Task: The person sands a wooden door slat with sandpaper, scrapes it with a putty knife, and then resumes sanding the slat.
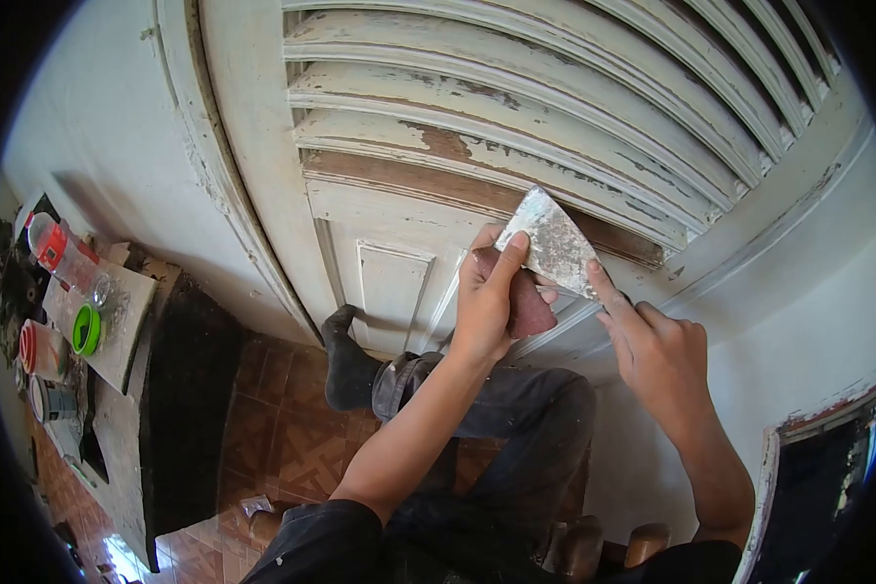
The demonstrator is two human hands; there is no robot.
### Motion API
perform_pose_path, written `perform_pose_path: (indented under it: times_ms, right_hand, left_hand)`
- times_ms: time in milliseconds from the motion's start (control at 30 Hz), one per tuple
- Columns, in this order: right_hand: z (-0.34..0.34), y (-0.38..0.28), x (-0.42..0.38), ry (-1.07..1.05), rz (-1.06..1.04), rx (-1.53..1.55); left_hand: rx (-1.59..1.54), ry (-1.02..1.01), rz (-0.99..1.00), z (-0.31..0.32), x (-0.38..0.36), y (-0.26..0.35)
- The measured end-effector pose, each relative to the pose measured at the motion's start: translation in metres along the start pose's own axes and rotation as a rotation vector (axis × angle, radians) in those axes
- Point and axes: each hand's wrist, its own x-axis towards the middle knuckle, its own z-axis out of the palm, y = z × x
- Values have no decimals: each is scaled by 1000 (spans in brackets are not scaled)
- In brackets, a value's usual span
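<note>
My left hand (485,307) is closed round a folded piece of reddish-brown sandpaper (532,310), and its thumb lies on the blade of a putty knife (553,245). The wide blade is crusted with white and grey residue. My right hand (660,355) grips the putty knife near its handle, with the index finger stretched along the blade's edge. The handle is mostly hidden by that hand. Behind both hands stands a louvred door (457,127) with worn cream paint and a bare brown wood strip (399,182) below the lowest slat.
At the left, a dark-sided table (190,409) bears a clear plastic bottle (68,258), a green ring-shaped lid (87,330) and several containers. My foot in a dark sock (346,365) rests against the door's lower part. Brown patterned tiles (292,419) cover the floor.
</note>
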Motion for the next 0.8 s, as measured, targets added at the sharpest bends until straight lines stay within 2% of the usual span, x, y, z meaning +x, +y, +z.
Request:
perform_pose_path:
  times_ms: [67,167,200,267,367,433,533,567,600,667,733,800]
  right_hand:
    - [-3,-4,6,-1,-10,16]
    - [0,-15,29,12,-62,98]
    - [1,-20,39,32,-98,148]
    - [-3,-33,48,15,-126,154]
    - [-13,-37,49,-37,-100,195]
    - [-20,-31,42,-125,-12,211]
    - [-21,-13,22,-58,-13,113]
    - [-22,-8,20,-85,9,121]
    - [-22,-8,20,-88,14,113]
    - [-20,-5,25,-84,-20,154]
    - [-17,-14,41,-91,-41,205]
    - [-13,-31,57,-93,-58,267]
  left_hand:
    - [1,-2,-3,-5,1,7]
    - [-9,15,149,-25,2,23]
    - [13,113,168,-20,-2,38]
    - [81,128,218,-29,0,56]
    - [66,125,209,-27,-2,54]
    - [12,63,170,-22,-2,41]
    - [5,-38,108,-9,-2,22]
    - [-4,48,65,-1,-6,18]
    - [-10,43,60,-3,-5,15]
    - [12,-21,167,-11,-1,13]
    - [-11,91,194,-13,-4,32]
    - [55,88,317,-31,3,46]
